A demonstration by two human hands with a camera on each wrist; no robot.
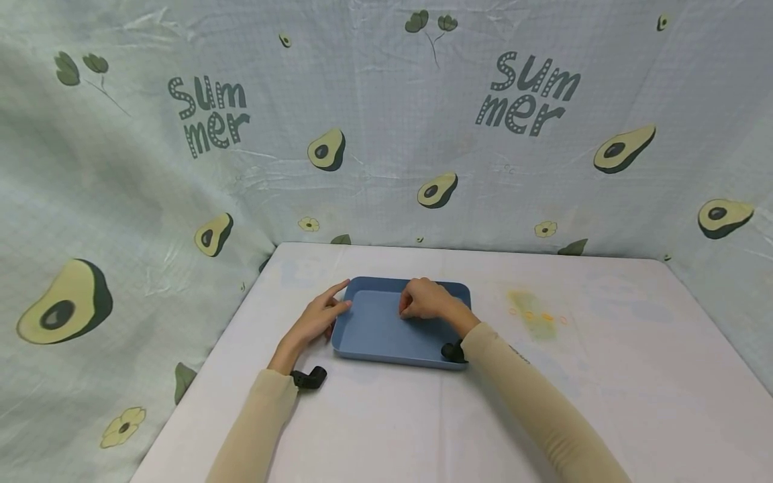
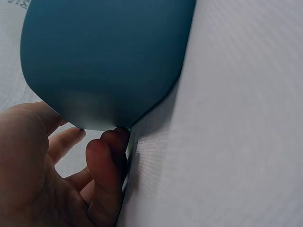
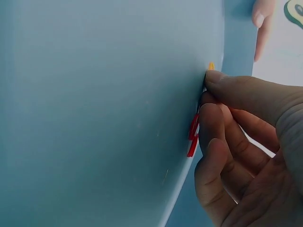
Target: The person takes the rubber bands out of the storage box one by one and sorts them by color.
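A shallow blue rectangular tray (image 1: pixel 380 335) lies on the white-covered table. At its left side my left hand (image 1: pixel 315 319) holds the edge, the thumb over the rim and other fingers bent against the outer wall. My right hand (image 1: pixel 426 300) is over the tray's upper right part. Between thumb and index finger it pinches a thin dark piece with a yellow tip (image 3: pixel 211 66), close over the tray floor. Two small red strips (image 3: pixel 192 135) show just below those fingertips; I cannot tell whether they belong to the pinched piece.
A pale cloth with avocado prints (image 1: pixel 362 201) hangs behind the table and at both sides. The white tablecloth (image 1: pixel 386 422) bears a faded yellow-green print (image 1: pixel 533 314) right of the tray. Black wrist cameras (image 1: pixel 310 378) sit on both wrists, the right one over the tray's near right corner.
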